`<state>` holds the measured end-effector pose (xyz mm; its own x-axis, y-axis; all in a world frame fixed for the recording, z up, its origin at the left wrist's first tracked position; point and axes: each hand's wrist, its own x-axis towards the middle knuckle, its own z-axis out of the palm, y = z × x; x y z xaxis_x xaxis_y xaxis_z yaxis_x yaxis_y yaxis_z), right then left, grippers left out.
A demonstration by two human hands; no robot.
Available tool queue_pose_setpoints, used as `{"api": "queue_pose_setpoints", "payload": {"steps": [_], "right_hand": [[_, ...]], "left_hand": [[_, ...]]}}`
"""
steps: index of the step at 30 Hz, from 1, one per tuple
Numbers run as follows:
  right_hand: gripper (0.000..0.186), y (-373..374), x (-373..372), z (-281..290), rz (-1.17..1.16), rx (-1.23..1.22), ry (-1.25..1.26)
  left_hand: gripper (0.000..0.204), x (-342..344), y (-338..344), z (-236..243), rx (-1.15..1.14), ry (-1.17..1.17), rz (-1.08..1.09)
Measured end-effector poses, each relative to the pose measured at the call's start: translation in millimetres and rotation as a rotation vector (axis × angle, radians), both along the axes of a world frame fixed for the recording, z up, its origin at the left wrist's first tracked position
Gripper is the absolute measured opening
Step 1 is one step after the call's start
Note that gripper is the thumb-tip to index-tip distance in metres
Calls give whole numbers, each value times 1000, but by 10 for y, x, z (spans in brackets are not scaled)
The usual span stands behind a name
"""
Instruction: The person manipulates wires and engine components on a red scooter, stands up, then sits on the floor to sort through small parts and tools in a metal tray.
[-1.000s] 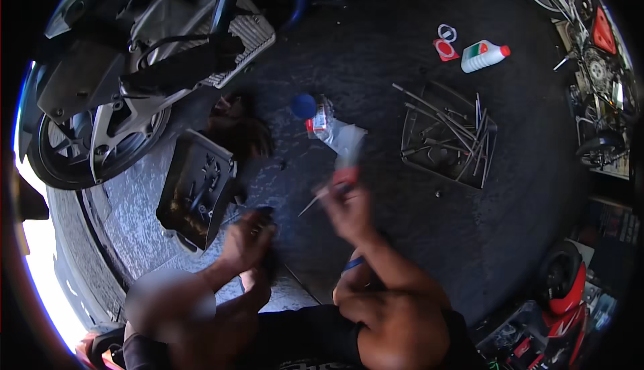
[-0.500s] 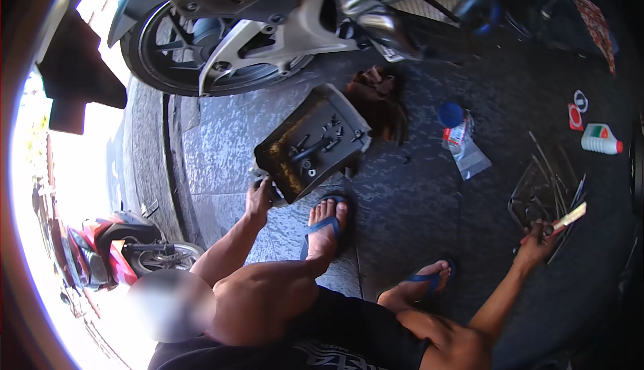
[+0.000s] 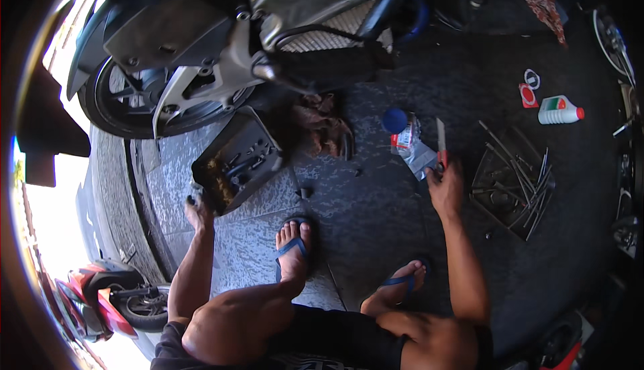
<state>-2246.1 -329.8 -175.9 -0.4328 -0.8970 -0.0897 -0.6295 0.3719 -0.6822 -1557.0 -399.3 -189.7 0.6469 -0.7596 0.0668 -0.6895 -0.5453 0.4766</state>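
Observation:
My right hand [image 3: 447,192] is closed around the red handle of a knife [image 3: 441,145]. The flat, pale blade points away from me, close to a clear plastic packet [image 3: 417,155]. At the near left corner of a grey tray [image 3: 203,162], my left hand [image 3: 199,212] has its fingers curled on a small greyish piece, too dark to name. Inside the tray lie several bolts and small metal parts [image 3: 249,159], with rusty brown dirt along one side. Right of my right hand, a dark tray [image 3: 484,162] carries several long, thin metal tools [image 3: 526,182].
A motorcycle [image 3: 201,95] stands across the far side, above a brown rag [image 3: 322,125]. Beyond the packet sits a blue round lid [image 3: 394,121]. A white bottle with a red cap [image 3: 560,110] lies at the right. My sandalled foot [image 3: 293,252] is near the grey tray.
My right hand has come left from the tool tray, bringing the knife with its blade now pointing away from me. My left hand stays by the grey tray. The whole view has shifted right.

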Motion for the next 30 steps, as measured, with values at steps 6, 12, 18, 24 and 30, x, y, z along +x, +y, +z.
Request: {"api": "queue_pose_setpoints", "payload": {"steps": [6,12,18,24,30], "right_hand": [[52,-354,-90,-205,17,-140,112],[23,-684,118,-433,-108,-43,104],[21,-328,133,-359,-270,16,-63],[31,640,178,-117,-213,1,-180],[44,2093,-236,18,-453,53,377]], "left_hand": [[30,-2297,-613,862,-62,-159,-884],[54,-4107,-706,770,155,16,-1588],[96,-5508,-987,286,172,-242,-1740],[86,-5663,-1119,72,389,-317,-1685],[73,-5146,-1126,249,-46,-325,-1416]]}}
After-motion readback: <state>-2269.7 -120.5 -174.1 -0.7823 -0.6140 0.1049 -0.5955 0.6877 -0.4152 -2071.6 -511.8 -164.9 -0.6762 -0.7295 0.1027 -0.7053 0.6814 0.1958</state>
